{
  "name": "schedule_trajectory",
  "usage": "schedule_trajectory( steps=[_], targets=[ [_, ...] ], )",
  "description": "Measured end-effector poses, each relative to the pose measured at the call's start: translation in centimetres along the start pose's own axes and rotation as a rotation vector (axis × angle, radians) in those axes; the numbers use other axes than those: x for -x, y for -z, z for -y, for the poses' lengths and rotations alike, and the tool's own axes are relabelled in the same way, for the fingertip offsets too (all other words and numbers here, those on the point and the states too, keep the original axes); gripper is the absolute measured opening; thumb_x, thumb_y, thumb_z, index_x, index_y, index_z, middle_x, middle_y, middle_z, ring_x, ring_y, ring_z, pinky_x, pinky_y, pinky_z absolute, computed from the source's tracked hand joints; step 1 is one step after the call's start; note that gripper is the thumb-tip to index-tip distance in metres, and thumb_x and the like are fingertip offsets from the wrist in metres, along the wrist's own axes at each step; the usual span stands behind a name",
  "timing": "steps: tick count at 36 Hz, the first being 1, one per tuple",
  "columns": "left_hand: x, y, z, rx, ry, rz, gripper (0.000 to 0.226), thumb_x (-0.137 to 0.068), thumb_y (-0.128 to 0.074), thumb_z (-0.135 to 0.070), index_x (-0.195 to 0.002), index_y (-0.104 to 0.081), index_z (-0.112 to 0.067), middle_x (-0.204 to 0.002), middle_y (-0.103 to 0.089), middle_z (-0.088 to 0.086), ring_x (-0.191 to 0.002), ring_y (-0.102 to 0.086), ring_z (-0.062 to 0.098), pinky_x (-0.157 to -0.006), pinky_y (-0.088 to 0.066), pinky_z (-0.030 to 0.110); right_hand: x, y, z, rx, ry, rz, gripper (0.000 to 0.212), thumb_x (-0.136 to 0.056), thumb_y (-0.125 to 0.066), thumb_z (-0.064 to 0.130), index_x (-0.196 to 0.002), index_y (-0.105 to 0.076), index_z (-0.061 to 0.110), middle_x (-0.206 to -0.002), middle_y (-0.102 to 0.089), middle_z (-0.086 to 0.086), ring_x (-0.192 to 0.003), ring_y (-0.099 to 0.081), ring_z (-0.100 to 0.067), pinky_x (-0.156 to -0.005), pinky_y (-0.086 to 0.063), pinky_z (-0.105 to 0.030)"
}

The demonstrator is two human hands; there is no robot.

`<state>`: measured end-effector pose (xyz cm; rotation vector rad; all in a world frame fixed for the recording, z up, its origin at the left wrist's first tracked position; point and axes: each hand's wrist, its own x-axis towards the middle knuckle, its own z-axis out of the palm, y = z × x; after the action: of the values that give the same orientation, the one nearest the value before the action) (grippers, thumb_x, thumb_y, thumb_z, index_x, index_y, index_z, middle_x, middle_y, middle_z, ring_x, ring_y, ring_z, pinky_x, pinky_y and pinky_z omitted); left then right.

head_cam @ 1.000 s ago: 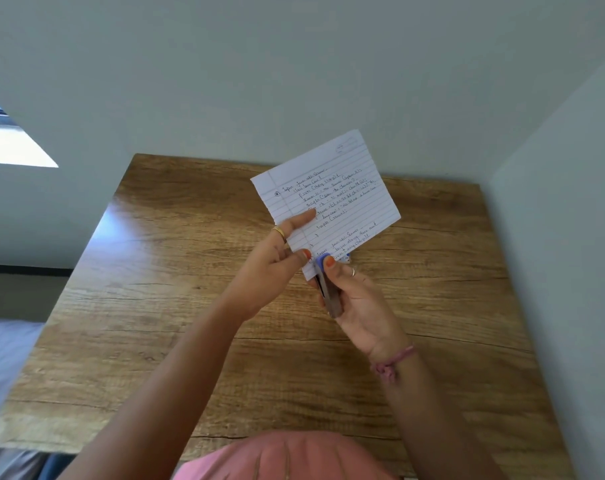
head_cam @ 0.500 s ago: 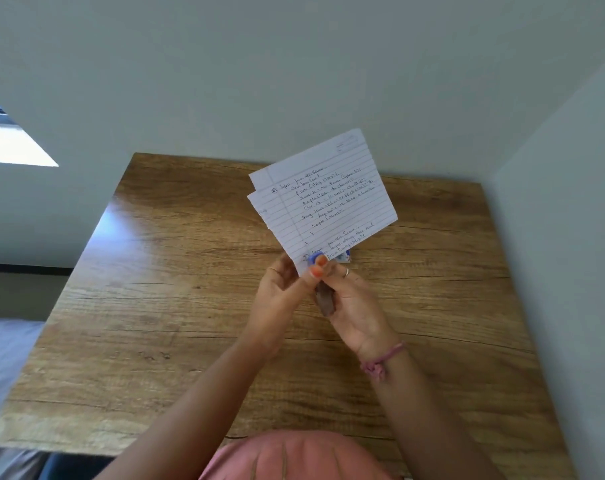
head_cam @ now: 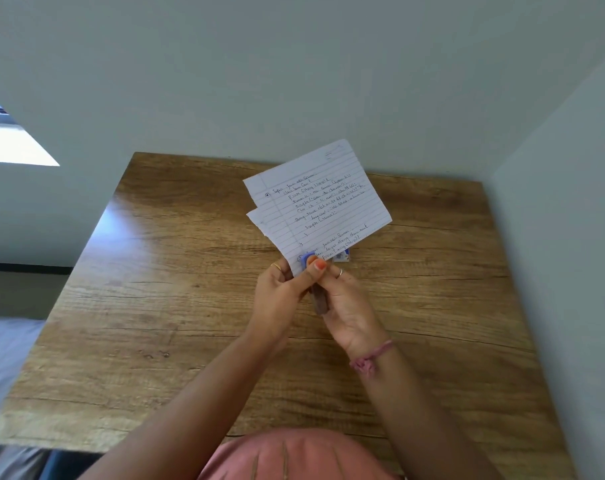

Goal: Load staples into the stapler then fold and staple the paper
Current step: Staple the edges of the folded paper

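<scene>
Fingers (head_cam: 323, 265) pinch stapler (head_cam: 319, 299) and paper (head_cam: 321, 202) — above wooden table (head_cam: 155, 306).

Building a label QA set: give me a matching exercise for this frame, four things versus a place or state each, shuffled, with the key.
Column 1
1. paper
2. stapler
3. small blue box
4. bracelet

Column 2
A. lying on the table, partly hidden behind the sheet
B. on the wrist of the right hand
C. folded, held up in the air, handwriting showing
D. clamped on the sheet's lower corner, gripped with the left hand helping

Pairs: 1-C, 2-D, 3-A, 4-B
</scene>
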<state>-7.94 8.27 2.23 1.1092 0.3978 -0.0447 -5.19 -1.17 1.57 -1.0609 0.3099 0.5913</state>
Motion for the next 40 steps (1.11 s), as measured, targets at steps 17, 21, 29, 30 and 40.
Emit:
schedule_trajectory(
  steps=[17, 21, 29, 30, 40],
  targets=[
    [-0.4, 0.7, -0.3, 0.03, 0.052, 0.106, 0.039, -0.08, -0.068, -0.013, -0.117, -0.063, -0.002, -0.115, -0.069, 0.015, -0.113, -0.064, 0.027, -0.095, -0.052, 0.032, 0.4, 0.2, 0.3, -0.069, -0.039, 0.022, 0.033, -0.08, -0.069, 0.02, -0.109, -0.068, 0.004, -0.104, -0.071, -0.01, -0.078, -0.068, -0.006, -0.056, -0.049, -0.013],
    [-0.8, 1.6, -1.0, 0.063, 0.095, 0.166, 0.045, -0.094, -0.054, -0.027, -0.133, -0.052, -0.005, -0.129, -0.061, 0.017, -0.12, -0.058, 0.03, -0.101, -0.047, 0.04, 0.3, 1.0, 0.9, -0.115, -0.049, 0.108, 0.029, -0.079, -0.069, 0.02, -0.107, -0.07, 0.01, -0.11, -0.072, -0.007, -0.1, -0.068, -0.012, -0.085, -0.054, -0.02],
    [-1.3, 1.8, -1.3, 0.103, 0.069, 0.008, 0.029, -0.099, -0.048, -0.017, -0.125, -0.058, -0.009, -0.114, -0.069, 0.013, -0.089, -0.068, 0.018, -0.064, -0.053, 0.025, 0.5, 0.8, 0.3, -0.041, -0.074, 0.074, 0.025, -0.078, -0.072, 0.023, -0.1, -0.073, 0.011, -0.093, -0.069, -0.003, -0.073, -0.06, -0.006, -0.06, -0.046, -0.014],
    [-1.3, 1.9, -1.3, 0.099, 0.066, -0.005, 0.028, -0.099, -0.048, -0.016, -0.123, -0.059, -0.009, -0.114, -0.07, 0.012, -0.09, -0.068, 0.019, -0.064, -0.054, 0.026, 0.4, 0.9, 0.3, -0.045, -0.078, 0.088, 0.026, -0.075, -0.075, 0.027, -0.097, -0.075, 0.014, -0.095, -0.067, -0.004, -0.076, -0.057, -0.009, -0.065, -0.043, -0.017],
    [-1.6, 2.0, -1.8, 0.166, 0.044, -0.007, 0.024, -0.099, -0.046, -0.011, -0.116, -0.062, -0.011, -0.113, -0.071, 0.008, -0.103, -0.068, 0.02, -0.083, -0.058, 0.03, 0.4, 1.9, 1.6, -0.072, -0.084, 0.098, 0.033, -0.078, -0.069, 0.029, -0.106, -0.069, 0.012, -0.096, -0.071, -0.002, -0.084, -0.064, -0.013, -0.071, -0.05, -0.028]
  ],
)
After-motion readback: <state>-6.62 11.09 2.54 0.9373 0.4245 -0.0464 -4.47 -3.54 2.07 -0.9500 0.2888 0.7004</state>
